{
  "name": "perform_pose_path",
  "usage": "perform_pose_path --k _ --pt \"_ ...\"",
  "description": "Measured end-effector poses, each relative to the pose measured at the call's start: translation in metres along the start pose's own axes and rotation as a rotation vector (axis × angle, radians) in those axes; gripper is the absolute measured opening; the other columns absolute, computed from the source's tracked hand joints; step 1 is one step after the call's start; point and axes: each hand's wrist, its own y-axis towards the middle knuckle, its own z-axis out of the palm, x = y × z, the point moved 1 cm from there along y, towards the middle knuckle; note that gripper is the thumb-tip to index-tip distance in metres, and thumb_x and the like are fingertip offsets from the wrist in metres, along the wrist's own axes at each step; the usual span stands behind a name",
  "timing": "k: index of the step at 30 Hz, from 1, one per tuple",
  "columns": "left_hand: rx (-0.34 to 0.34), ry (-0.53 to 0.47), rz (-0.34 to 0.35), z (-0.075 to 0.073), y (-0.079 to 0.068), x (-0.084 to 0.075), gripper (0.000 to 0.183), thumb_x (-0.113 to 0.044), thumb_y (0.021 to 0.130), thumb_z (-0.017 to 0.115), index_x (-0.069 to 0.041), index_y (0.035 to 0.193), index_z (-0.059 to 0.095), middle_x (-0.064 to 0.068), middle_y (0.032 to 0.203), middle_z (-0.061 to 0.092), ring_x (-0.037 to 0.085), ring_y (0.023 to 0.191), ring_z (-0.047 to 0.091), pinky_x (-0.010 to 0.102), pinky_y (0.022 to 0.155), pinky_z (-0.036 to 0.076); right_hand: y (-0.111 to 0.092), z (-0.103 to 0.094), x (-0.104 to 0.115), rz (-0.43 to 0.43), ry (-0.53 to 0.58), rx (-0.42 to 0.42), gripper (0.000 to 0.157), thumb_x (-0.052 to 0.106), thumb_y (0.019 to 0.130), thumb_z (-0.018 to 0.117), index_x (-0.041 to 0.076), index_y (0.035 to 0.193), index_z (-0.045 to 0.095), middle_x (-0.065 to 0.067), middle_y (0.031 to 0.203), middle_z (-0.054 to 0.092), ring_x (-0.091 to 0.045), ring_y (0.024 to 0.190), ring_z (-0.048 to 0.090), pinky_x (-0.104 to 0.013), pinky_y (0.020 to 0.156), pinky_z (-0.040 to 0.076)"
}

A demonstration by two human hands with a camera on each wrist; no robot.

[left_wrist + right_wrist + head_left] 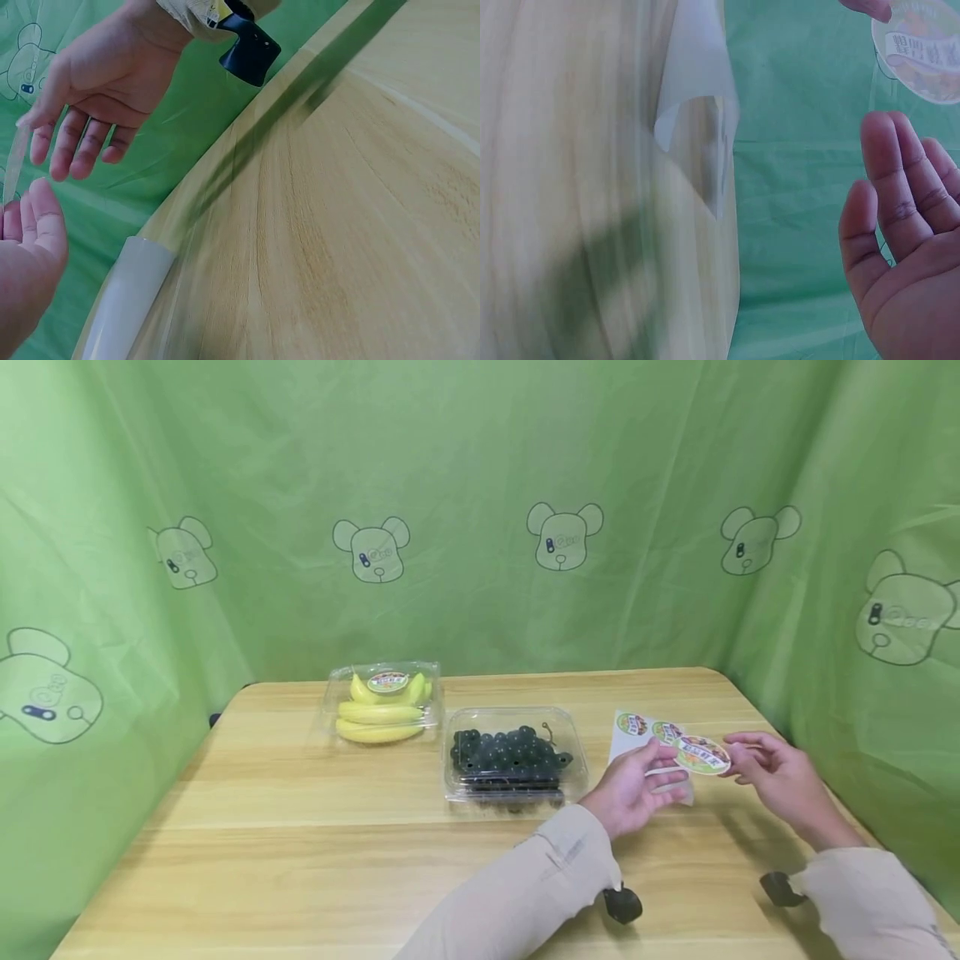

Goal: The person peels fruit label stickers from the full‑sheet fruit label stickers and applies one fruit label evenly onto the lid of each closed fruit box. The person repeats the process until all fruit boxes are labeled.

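An oval fruit-label sticker [703,755] with a colourful print is held up between both hands above the right part of the table. My left hand [633,789] pinches its left edge between thumb and finger, the other fingers loosely extended. At the opposite edge, my right hand [780,781] pinches it with thumb and fingertips. In the left wrist view the sticker [13,166] shows nearly edge-on. Behind and below the left hand lies a white sticker sheet [622,743], partly hidden, with more round labels on it. Its end [697,60] curls up in the right wrist view.
Left of the hands stands a clear plastic box of dark grapes [513,760]. Farther back and left is a clear box of bananas [381,714] with an oval label on its lid. Green curtains [480,443] surround the wooden table [300,860].
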Motion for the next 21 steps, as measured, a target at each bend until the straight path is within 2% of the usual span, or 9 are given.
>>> perform_pose_path --k 3,5,8,11,13,17,21 --pt "-0.008 0.031 -0.005 0.0004 -0.0005 0.0011 0.036 -0.030 0.100 0.051 0.004 0.108 0.061 0.012 0.100 0.060 0.025 0.094 0.060 0.045 0.094 0.050 -0.0002 -0.0004 0.0019 0.034 0.000 0.006 0.017 0.007 0.100 0.052 0.001 0.113 0.060 0.021 0.086 0.065 -0.004 0.070 0.064 -0.017 0.061 0.053" --pt "-0.014 0.066 -0.007 0.0006 -0.0007 0.0020 0.034 -0.029 0.100 0.051 0.002 0.106 0.063 0.009 0.096 0.060 0.022 0.088 0.059 0.040 0.088 0.052 -0.0002 0.0004 0.0030 0.044 -0.014 0.014 0.017 0.008 0.099 0.054 0.000 0.113 0.060 0.022 0.087 0.064 -0.004 0.070 0.063 -0.017 0.061 0.053" --pt "-0.020 0.107 -0.009 0.0006 -0.0011 0.0026 0.030 -0.028 0.099 0.052 0.000 0.102 0.064 0.005 0.092 0.060 0.019 0.082 0.056 0.032 0.076 0.051 -0.0009 0.0021 0.0036 0.051 0.005 0.032 0.015 0.003 0.096 0.058 0.006 0.110 0.063 0.020 0.085 0.066 -0.003 0.072 0.064 -0.016 0.061 0.053" --pt "-0.030 0.121 -0.006 0.0007 -0.0013 0.0026 0.028 -0.027 0.099 0.053 -0.002 0.100 0.065 0.003 0.089 0.059 0.018 0.079 0.054 0.027 0.068 0.049 -0.0015 0.0042 0.0042 0.039 0.058 0.049 0.024 -0.005 0.090 0.063 0.011 0.107 0.063 0.017 0.089 0.068 -0.002 0.076 0.065 -0.015 0.065 0.054" --pt "-0.031 0.122 -0.004 0.0008 -0.0012 0.0022 0.027 -0.027 0.099 0.053 -0.002 0.099 0.065 0.003 0.087 0.059 0.017 0.078 0.054 0.025 0.064 0.047 -0.0018 0.0055 0.0048 0.024 0.091 0.066 0.028 -0.009 0.087 0.065 0.010 0.108 0.063 0.015 0.091 0.068 -0.002 0.078 0.065 -0.015 0.067 0.054" --pt "-0.024 0.126 0.002 0.0010 -0.0001 0.0012 0.026 -0.025 0.099 0.052 -0.003 0.101 0.065 0.004 0.088 0.061 0.016 0.076 0.054 0.024 0.060 0.046 -0.0018 0.0080 0.0067 -0.037 0.123 0.093 0.032 -0.016 0.082 0.065 -0.002 0.110 0.059 0.012 0.096 0.067 -0.002 0.081 0.065 -0.014 0.071 0.054" --pt "-0.009 0.128 0.006 0.0017 0.0001 0.0006 0.026 -0.024 0.099 0.052 -0.002 0.105 0.065 0.006 0.092 0.063 0.016 0.075 0.055 0.022 0.059 0.047 -0.0016 0.0082 0.0093 -0.089 0.171 0.150 0.039 -0.020 0.081 0.063 0.000 0.115 0.059 0.010 0.103 0.066 -0.005 0.082 0.065 -0.017 0.072 0.055"
